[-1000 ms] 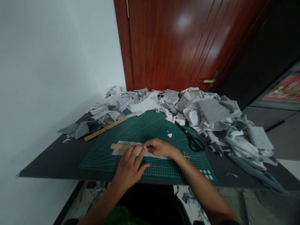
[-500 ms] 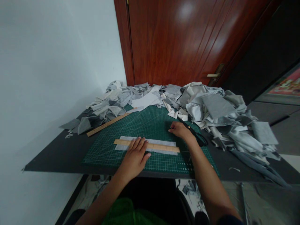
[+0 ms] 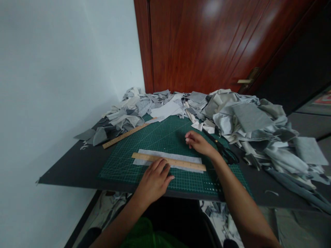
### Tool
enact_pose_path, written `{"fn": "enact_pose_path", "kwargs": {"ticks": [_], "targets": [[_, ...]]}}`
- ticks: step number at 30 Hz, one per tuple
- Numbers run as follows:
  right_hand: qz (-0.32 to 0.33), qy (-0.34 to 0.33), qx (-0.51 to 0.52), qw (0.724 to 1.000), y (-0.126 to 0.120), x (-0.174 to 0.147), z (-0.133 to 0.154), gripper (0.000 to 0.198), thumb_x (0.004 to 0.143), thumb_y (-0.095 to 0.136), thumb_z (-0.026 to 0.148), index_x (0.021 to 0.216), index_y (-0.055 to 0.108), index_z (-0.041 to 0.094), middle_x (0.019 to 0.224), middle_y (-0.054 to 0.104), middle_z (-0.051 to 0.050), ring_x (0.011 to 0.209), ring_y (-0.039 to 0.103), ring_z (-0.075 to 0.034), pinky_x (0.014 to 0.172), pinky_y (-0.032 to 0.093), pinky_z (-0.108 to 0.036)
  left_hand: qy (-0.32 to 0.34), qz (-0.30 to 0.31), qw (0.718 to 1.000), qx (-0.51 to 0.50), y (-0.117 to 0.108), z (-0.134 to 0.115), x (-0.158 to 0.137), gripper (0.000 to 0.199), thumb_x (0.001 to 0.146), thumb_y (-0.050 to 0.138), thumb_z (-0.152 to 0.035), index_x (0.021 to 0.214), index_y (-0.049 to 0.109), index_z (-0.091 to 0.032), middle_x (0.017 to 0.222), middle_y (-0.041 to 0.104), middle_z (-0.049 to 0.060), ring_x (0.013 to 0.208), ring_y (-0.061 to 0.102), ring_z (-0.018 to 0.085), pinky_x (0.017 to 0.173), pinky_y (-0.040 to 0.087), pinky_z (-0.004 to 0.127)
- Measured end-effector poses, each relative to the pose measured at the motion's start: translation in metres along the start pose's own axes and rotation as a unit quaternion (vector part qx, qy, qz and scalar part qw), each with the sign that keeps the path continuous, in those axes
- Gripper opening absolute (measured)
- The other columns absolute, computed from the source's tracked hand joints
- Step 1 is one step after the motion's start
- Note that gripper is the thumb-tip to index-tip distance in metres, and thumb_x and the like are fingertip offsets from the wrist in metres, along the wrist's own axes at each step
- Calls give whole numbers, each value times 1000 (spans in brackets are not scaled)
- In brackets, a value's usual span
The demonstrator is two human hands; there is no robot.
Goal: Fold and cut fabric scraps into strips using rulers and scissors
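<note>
A wooden ruler [image 3: 186, 164] lies lengthwise over a strip of light grey cloth [image 3: 144, 152] on the green cutting mat [image 3: 152, 137]. My left hand [image 3: 154, 179] rests with its fingertips on the ruler and the cloth, fingers slightly bent and thumb held apart. Beyond the ruler's right part, my right hand [image 3: 196, 142] is over the mat with its fingers curled in towards the thumb. Whatever they may hold is too small to make out. Black scissors [image 3: 219, 146] lie just right of that hand, partly on the mat.
A second wooden ruler [image 3: 129, 132] lies slanted at the mat's left edge. Grey and white cloth scraps [image 3: 129, 110] are heaped along the back, with a larger pile [image 3: 248, 117] at the right. The dark tabletop [image 3: 74, 165] meets a white wall at the left.
The view has shifted slightly, so everything sits further right. My left fingers have bent and drawn back a little on the ruler. My right hand has shifted slightly left over the mat.
</note>
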State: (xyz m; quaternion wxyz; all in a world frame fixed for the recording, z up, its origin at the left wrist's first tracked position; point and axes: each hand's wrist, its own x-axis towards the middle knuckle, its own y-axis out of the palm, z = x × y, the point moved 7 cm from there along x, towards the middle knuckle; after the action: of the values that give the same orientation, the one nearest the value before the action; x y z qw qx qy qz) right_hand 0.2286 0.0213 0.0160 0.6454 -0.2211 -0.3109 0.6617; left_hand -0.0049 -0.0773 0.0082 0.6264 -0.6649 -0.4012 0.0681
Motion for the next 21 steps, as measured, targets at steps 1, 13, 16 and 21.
{"fn": "enact_pose_path", "kwargs": {"ticks": [1,13,16,21], "targets": [[32,-41,29,998,10,-3,14,14,100,48,27,102,60,21,82,61,3,71,59,-14,67,45,-24,-10,2,1000,-4,1,1,0,28,101,61,-36,122,66,-19,130,65,12,129,57,32,109,52,50],[161,-158,-40,973,62,-25,58,8,86,80,24,88,75,19,85,65,-1,75,59,-15,67,40,-25,-44,31,999,9,1,0,3,24,97,69,-36,110,70,-16,110,68,10,110,61,32,96,55,51],[180,-115,-32,976,58,-22,49,8,83,82,23,85,75,18,83,66,0,74,60,-15,65,39,-25,-40,20,999,5,0,0,3,28,95,71,-37,111,71,-15,112,69,11,110,61,33,97,55,52],[214,-72,-2,974,52,-24,39,8,80,81,24,83,76,19,75,63,3,70,56,-15,64,37,-24,-33,-24,998,-48,-3,9,0,19,95,70,-32,108,70,-18,107,69,8,102,64,28,93,56,46]]}}
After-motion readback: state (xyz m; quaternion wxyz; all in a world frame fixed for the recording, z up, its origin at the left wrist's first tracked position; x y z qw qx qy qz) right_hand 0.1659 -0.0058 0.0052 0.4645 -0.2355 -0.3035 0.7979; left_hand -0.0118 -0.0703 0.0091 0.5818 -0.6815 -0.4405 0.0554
